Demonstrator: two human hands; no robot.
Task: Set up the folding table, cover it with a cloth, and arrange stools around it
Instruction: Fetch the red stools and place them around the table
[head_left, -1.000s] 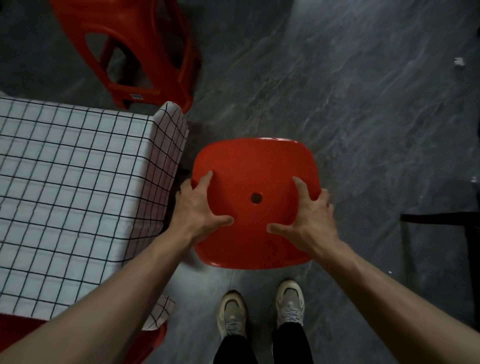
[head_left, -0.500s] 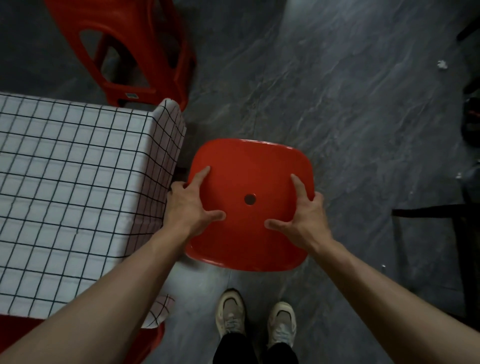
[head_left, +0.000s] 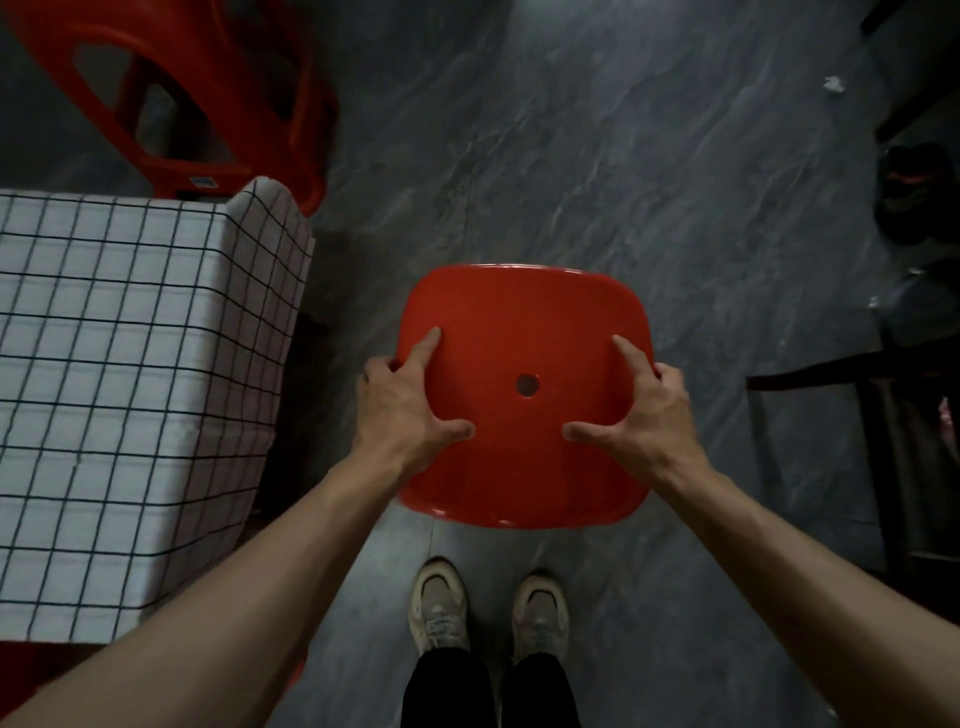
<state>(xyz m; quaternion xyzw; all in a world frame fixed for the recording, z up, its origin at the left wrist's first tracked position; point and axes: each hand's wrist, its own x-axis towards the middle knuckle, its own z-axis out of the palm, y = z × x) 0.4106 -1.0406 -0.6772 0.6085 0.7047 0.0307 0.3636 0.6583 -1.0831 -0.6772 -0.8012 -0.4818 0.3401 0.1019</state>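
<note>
Floor (head_left: 623, 156): dark grey stone is filling most of the view.
Table: I am not seeing it directly; the checked cloth (head_left: 130, 364) is draping over it on the left, with a corner hanging down the right side.
Far stool (head_left: 208, 104): it is standing at the table's far side, just beside the cloth edge.
Red stool (head_left: 519, 312): I am looking straight down on its seat, right of the table and apart from the cloth. Its legs are hiding under the seat, so I cannot tell if it is lifted or grounded.
Left hand (head_left: 405, 410): it is clamping the seat's left edge, thumb and forefinger lying on top, the other fingers wrapping over the rim.
Right hand (head_left: 644, 415): it is doing the same on the right edge.
Hole (head_left: 527, 385): it is sitting mid-seat, between the thumbs.
Step (my judgement): the table and cloth steps are looking done; the stool arranging is under way.
Next move (my judgement): it is calling for setting this stool squarely by the table's right side without snagging the hanging cloth.
</note>
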